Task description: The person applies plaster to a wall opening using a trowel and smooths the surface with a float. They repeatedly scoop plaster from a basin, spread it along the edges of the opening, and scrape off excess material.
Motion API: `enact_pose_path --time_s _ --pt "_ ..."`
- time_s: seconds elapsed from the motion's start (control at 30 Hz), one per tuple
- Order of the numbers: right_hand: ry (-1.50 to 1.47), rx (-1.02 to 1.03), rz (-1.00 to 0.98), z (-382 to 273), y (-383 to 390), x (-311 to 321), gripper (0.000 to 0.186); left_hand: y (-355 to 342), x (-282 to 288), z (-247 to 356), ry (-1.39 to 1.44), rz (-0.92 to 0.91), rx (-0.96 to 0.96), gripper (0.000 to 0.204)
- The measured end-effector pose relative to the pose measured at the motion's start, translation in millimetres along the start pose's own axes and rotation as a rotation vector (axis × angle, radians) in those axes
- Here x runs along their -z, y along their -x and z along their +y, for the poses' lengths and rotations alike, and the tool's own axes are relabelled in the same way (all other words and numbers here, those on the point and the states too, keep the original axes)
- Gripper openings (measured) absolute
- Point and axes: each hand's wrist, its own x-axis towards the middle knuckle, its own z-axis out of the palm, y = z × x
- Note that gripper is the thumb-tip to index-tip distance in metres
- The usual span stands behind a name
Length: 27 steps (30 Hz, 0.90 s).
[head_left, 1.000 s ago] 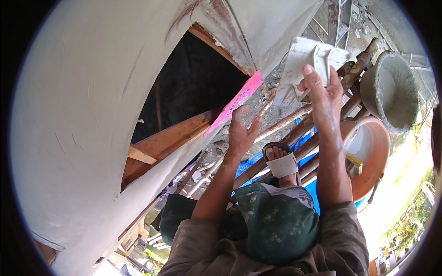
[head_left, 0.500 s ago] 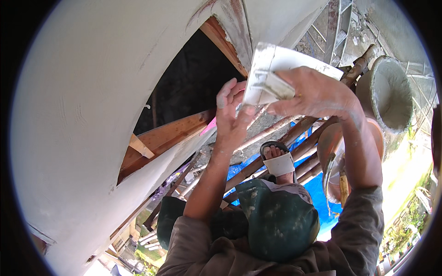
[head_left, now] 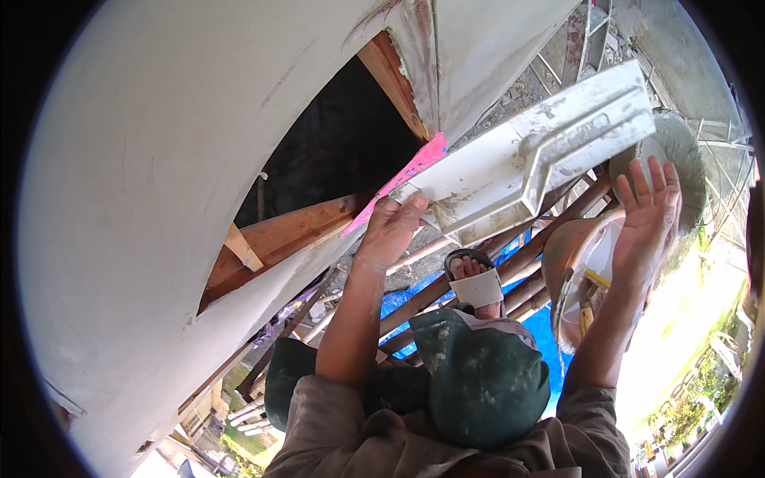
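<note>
While the left hand (head_left: 392,231) is gripping the lower end of a long white moulding strip (head_left: 530,155), fingers curled and pinching its edge at centre frame, the right hand (head_left: 649,215) is standing open at right of frame, fingers spread, palm facing the strip's far end but apart from it, holding nothing. Strip is lying slantwise from centre toward upper right, beside a pink strip (head_left: 398,179) at the edge of the dark wall opening (head_left: 335,167). White plastered wall (head_left: 159,199) is filling left of frame; wooden framing (head_left: 279,239) is showing bare along the opening's lower edge. Judged progress: strip is in hand but not yet seated against any surface; fitting appears wholly outstanding. Orange bucket (head_left: 570,255) and timber scaffold poles (head_left: 446,287) are lying below; sandalled foot (head_left: 474,279) is resting on them.
</note>
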Motion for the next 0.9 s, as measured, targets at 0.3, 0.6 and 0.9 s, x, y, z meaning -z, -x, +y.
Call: enact_pose_path --time_s 0.3,0.6,0.9 --pt "0.205 -0.298 -0.601 10 3 9 0.035 -44 -15 -18 -0.401 -0.161 0.255 0.067" --pt "0.602 0.191 -1.004 114 -15 -62 0.026 -104 -18 -75 -0.083 0.123 0.284 0.095" --pt "0.636 0.155 -0.959 148 -12 -76 0.024 -128 -8 -101 -0.044 0.203 0.288 0.083"
